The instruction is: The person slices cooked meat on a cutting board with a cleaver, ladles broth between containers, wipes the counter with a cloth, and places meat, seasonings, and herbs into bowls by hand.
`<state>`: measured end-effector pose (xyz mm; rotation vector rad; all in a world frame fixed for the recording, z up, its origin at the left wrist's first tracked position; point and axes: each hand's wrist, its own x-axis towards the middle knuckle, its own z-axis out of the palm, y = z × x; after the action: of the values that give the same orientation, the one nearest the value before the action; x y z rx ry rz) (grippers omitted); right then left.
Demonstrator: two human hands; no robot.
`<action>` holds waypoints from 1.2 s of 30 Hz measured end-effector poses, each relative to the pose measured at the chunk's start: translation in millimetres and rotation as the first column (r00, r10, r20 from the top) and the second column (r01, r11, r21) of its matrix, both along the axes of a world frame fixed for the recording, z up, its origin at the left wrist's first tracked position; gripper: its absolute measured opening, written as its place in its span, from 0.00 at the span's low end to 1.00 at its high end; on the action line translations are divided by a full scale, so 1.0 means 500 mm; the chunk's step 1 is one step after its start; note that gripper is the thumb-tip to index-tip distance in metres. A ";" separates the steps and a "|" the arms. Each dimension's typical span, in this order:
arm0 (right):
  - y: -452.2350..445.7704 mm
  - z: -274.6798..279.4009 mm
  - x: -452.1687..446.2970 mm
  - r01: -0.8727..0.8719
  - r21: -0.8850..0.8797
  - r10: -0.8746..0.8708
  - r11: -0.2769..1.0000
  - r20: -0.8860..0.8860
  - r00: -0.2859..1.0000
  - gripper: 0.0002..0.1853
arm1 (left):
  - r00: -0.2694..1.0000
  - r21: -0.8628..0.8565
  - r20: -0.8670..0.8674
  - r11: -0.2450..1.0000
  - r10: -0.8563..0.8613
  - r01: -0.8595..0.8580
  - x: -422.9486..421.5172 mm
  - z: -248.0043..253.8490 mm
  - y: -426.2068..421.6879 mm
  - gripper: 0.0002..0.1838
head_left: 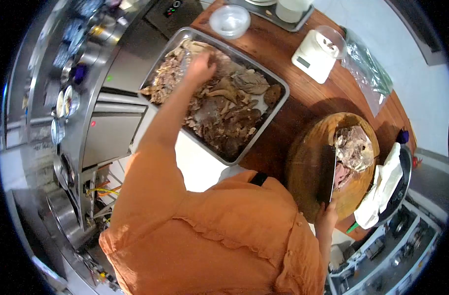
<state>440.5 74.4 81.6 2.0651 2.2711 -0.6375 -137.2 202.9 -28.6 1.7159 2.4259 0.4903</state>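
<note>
My left hand (201,68) reaches over a deep metal tray (282,105) piled with chopped cooked meat (222,115). Its fingers look curled in close to the meat at the far side, and whatever they hold is hidden. Down at the right, my right hand (327,216) is wrapped round the handle of a cleaver (326,172). The dark blade stands over a round wooden chopping block (305,147), beside a larger chunk of meat and bone (354,149). A pinkish piece of meat (341,175) lies close to the blade.
Behind the tray sit a clear plastic bowl (229,20) and a dark tray (303,23) with white dishes. A white kitchen scale (314,56) and a plastic bag (369,69) lie farther right. A white cloth (379,189) hangs over a dark pan (404,172). Metal shelving lines the left.
</note>
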 end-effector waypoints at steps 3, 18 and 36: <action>-0.008 -0.007 0.007 0.054 -0.006 -0.054 0.998 0.015 0.998 0.10 | 0.956 -0.246 -0.066 0.933 -0.287 0.264 -0.072 -0.017 0.089 0.26; -0.018 -0.009 -0.020 0.295 -0.196 -0.277 0.935 0.111 0.954 0.07 | 0.940 -0.618 0.236 0.708 -0.248 0.342 -0.156 0.013 0.128 0.33; -0.023 -0.021 -0.019 -0.090 0.125 0.081 0.988 0.074 0.994 0.12 | 0.881 0.199 -0.334 0.888 -0.335 0.414 -0.042 0.163 -0.147 0.16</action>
<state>431.1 62.7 70.9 1.9935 2.4051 -0.4202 -158.1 129.5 52.7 2.4699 2.1800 0.5607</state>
